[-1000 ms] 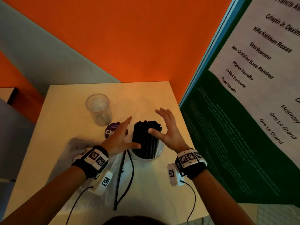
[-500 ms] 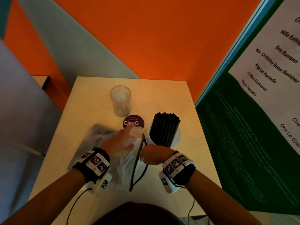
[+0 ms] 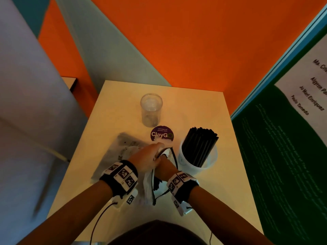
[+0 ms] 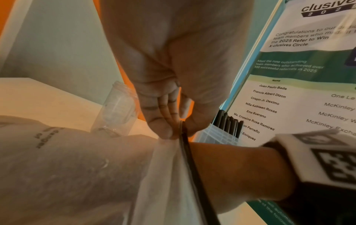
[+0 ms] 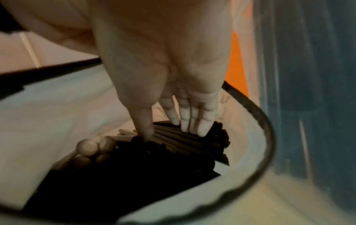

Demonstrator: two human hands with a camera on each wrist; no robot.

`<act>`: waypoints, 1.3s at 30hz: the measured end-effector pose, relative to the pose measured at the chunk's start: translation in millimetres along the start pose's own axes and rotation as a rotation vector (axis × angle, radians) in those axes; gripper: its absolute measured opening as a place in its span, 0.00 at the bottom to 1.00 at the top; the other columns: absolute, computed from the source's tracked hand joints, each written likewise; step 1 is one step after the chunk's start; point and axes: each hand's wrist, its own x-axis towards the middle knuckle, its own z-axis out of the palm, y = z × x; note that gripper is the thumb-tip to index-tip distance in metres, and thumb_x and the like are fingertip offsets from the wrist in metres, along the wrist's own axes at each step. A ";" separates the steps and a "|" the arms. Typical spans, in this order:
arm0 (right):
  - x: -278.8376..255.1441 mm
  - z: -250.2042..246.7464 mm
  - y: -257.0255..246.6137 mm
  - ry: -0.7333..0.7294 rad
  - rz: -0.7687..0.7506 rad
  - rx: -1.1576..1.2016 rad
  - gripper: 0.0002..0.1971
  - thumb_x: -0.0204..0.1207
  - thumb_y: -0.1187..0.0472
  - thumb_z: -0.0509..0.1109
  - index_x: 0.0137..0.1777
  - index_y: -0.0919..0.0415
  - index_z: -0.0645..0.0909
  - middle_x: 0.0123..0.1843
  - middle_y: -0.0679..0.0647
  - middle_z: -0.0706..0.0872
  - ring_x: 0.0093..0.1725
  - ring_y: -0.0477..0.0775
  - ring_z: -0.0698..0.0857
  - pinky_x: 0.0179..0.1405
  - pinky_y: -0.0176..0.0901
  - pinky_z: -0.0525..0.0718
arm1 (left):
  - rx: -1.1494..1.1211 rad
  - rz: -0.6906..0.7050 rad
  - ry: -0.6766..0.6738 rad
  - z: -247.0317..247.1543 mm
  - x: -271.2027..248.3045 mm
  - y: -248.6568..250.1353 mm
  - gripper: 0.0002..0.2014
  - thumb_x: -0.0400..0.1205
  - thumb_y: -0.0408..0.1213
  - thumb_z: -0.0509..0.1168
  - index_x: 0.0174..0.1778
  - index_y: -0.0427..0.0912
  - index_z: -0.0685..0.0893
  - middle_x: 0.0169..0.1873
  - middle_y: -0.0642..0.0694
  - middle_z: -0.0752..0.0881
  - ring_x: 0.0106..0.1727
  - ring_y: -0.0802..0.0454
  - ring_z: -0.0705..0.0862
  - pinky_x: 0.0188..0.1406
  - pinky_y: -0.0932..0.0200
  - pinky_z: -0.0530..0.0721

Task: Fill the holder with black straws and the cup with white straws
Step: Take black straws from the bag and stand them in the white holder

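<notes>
Light: dim, warm orange cast on the table (image 3: 123,103).
Brightest: table patch beside the cup (image 3: 151,109).
Blur: head view smeared left of the table; right wrist view soft, straws (image 5: 173,152) murky.
Distortion: wall lines bow outward from the table.

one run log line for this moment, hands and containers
left hand: pinches bag rim | right hand: inside bag, fingers on mixed straws | holder: black straws | cup: no straws
</notes>
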 end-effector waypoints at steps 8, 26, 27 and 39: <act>16.4 8.0 -8.6 -0.118 0.174 -0.183 0.21 0.87 0.59 0.52 0.78 0.64 0.64 0.75 0.65 0.70 0.73 0.65 0.71 0.75 0.53 0.68 | 0.027 0.045 -0.032 1.0 4.8 -0.3 0.21 0.84 0.38 0.63 0.74 0.46 0.70 0.65 0.42 0.78 0.59 0.44 0.79 0.56 0.47 0.80; 11.3 0.1 -5.9 -0.176 0.051 -0.211 0.14 0.84 0.67 0.57 0.64 0.69 0.79 0.64 0.65 0.82 0.66 0.62 0.79 0.64 0.46 0.75 | 0.105 0.051 -0.034 1.8 4.2 0.8 0.21 0.82 0.37 0.63 0.72 0.48 0.72 0.57 0.47 0.78 0.52 0.45 0.80 0.44 0.56 0.74; 8.5 -1.8 -6.6 -0.189 0.037 -0.215 0.14 0.84 0.67 0.57 0.64 0.69 0.79 0.64 0.65 0.82 0.66 0.62 0.79 0.64 0.46 0.75 | 0.113 0.055 -0.031 2.4 3.6 1.4 0.21 0.82 0.37 0.63 0.72 0.48 0.72 0.58 0.46 0.78 0.51 0.46 0.80 0.44 0.56 0.74; -76.4 -100.7 -15.7 -0.330 -0.064 -0.448 0.12 0.81 0.62 0.66 0.56 0.70 0.84 0.36 0.56 0.82 0.31 0.52 0.78 0.30 0.36 0.74 | 0.227 0.354 -0.043 12.1 -5.5 17.5 0.38 0.71 0.45 0.70 0.78 0.50 0.65 0.70 0.51 0.70 0.72 0.53 0.62 0.71 0.53 0.59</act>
